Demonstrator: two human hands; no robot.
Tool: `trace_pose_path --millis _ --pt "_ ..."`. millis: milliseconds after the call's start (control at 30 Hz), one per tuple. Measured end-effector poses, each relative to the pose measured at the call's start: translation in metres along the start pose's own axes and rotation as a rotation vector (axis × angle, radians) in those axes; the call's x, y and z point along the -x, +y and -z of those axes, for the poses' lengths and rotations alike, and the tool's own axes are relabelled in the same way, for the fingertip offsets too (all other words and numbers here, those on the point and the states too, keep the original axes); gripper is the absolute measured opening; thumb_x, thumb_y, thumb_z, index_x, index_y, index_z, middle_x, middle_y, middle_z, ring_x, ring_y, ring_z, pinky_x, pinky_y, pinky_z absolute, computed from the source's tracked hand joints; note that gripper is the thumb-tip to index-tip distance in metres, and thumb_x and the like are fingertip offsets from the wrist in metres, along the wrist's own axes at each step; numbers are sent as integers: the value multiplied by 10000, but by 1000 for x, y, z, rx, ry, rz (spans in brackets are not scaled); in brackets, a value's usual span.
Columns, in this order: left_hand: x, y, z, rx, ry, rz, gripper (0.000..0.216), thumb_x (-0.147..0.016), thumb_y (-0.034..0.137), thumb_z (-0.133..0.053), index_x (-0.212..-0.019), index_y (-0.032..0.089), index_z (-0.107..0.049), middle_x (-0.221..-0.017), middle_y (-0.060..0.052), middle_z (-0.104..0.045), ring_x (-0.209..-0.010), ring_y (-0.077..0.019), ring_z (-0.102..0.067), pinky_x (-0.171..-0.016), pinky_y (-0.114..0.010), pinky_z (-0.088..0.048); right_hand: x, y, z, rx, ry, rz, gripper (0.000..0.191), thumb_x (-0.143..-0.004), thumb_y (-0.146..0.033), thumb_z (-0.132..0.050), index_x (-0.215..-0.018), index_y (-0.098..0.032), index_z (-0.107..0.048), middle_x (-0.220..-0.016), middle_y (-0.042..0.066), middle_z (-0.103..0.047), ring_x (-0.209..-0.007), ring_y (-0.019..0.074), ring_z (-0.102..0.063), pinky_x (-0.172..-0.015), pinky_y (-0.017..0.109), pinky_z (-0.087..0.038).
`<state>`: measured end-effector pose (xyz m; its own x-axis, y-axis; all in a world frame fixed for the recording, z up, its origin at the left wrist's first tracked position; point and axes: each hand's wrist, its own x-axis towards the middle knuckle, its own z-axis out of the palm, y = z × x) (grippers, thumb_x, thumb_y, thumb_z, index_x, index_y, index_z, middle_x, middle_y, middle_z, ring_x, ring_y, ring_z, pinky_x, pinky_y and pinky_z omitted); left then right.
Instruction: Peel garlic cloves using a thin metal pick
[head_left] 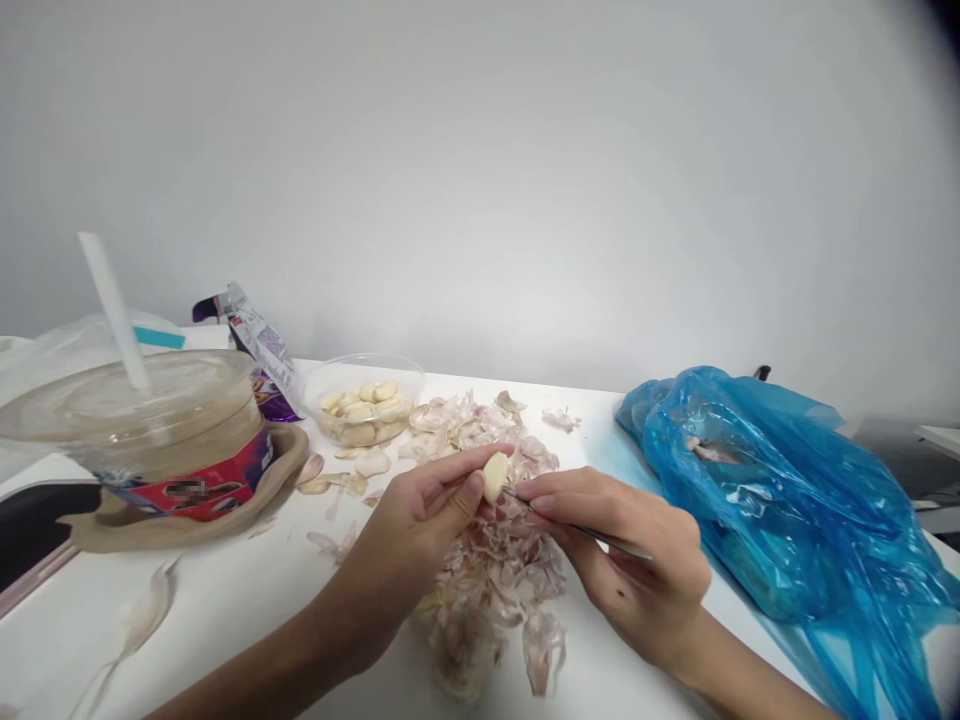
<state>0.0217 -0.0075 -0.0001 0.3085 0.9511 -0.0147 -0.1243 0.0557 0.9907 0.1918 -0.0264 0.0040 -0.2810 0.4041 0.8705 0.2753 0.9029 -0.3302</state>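
Garlic clove [495,477]: pale, peeled on its visible side, raised above the middle of the table [300,610]. The left hand [431,510] grips it, thumb and fingers closed against it. The right hand [634,545] has its fingers closed around a thin metal tool [600,538], tip at the clove's right side; whether it cuts in cannot be told.

A broad heap of garlic skins [499,580] occupies the table beneath and beyond both hands, which hide part of it. A smaller skin scrap [561,419] lies apart on the far side.

Far left of the hands, a clear bowl [412,388] contains peeled cloves [364,405]; loose skins lie just beside its near edge. Further left, a large lidded cup [199,455] with a white straw [112,305] sits in a cardboard holder [283,485], obstructing the view of a purple and silver wrapper [262,345] and a clear plastic bag [45,370]. A dark flat object [41,530] is partly covered by the holder.

On the right, a crumpled blue plastic bag [757,500] takes up the table beside the right hand, apart from it.
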Motion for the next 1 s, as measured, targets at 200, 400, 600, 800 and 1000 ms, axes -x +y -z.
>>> trace_pose_path --millis 200,400,600,800,1000 --pt "1 1 -2 62 -1 17 259 -804 327 -540 -1049 296 -617 -1006 34 -682 -1017 -158 -565 -889 -248 -421 2 0 0 -13 3 1 319 -721 74 -538 -967 -118 -604 -899 81 -670 -828 168 -634 -690 301 -545" --pt "3 5 -2 84 -12 37 305 -800 322 -544 -1090 246 -602 -1079 -24 -674 -1051 -203 -564 -902 -304 -428 1 1 0 -12 25 19 337 -708 92 -540 -968 -112 -608 -884 79 -671 -813 166 -634 -679 305 -546" --pt "2 11 -3 61 -5 47 319 -788 311 -558 -1086 210 -609 -1093 -57 -668 -1081 -233 -544 -901 -340 -434 1 0 0 -26 27 18 348 -705 98 -535 -970 -115 -610 -882 81 -671 -805 168 -634 -666 309 -547" --pt "0 7 -3 50 33 9 322 -786 319 -558 -1091 229 -606 -1019 -35 -686 -1022 -211 -569 -875 -311 -443 2 -1 0 -40 6 5 331 -701 101 -531 -948 -105 -612 -863 85 -670 -808 167 -634 -660 299 -548" --pt "1 7 -1 36 39 8 313 -789 326 -556 -1091 254 -604 -932 2 -695 -918 -164 -593 -832 -257 -456 0 -2 -1 -27 15 14 309 -711 87 -536 -947 -101 -606 -867 96 -671 -813 172 -636 -667 309 -553"
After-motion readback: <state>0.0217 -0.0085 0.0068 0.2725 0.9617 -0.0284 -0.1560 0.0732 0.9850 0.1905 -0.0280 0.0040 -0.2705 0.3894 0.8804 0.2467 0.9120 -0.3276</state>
